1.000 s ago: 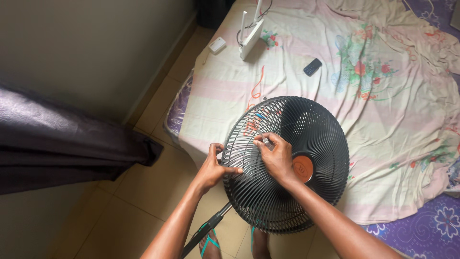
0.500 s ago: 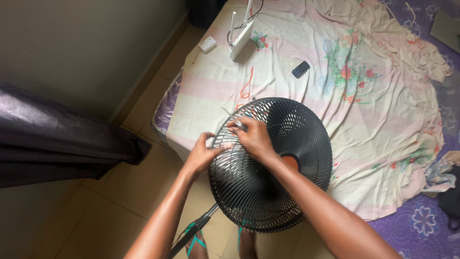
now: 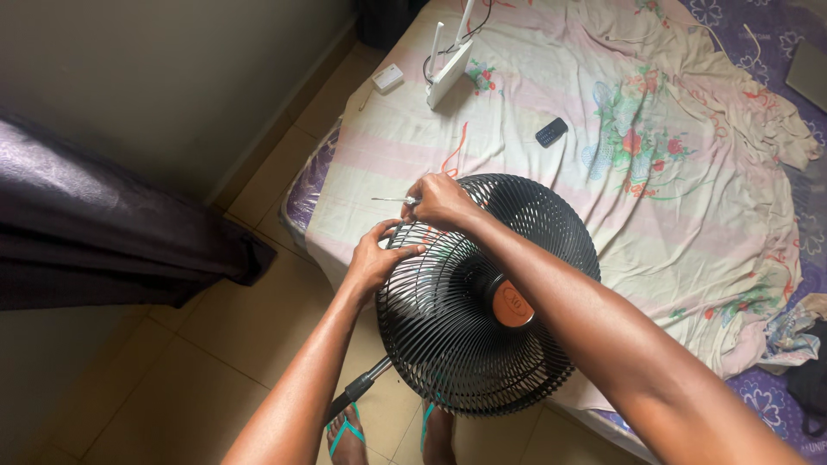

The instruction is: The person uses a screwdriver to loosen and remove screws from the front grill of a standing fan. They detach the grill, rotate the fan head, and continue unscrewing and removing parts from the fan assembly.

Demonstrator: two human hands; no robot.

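A black standing fan (image 3: pixel 482 301) with a round wire grille and an orange hub badge tilts toward me over the bed's edge. My left hand (image 3: pixel 376 256) grips the grille's rim on its left side. My right hand (image 3: pixel 437 200) rests at the top of the rim and pinches a thin metal tool (image 3: pixel 389 200) that points left. The fan's pole (image 3: pixel 357 392) runs down toward my feet in green flip-flops.
A bed (image 3: pixel 689 224) with a floral sheet fills the right. On it lie a white router (image 3: pixel 450 65), a small dark phone (image 3: pixel 551 132) and a white adapter (image 3: pixel 387 77). A dark curtain (image 3: pixel 103 232) hangs at left over the tiled floor.
Both hands have shifted along the rim toward its upper left. My right hand now holds the thin tool out past the grille's edge. The view has moved, showing more of the bed.
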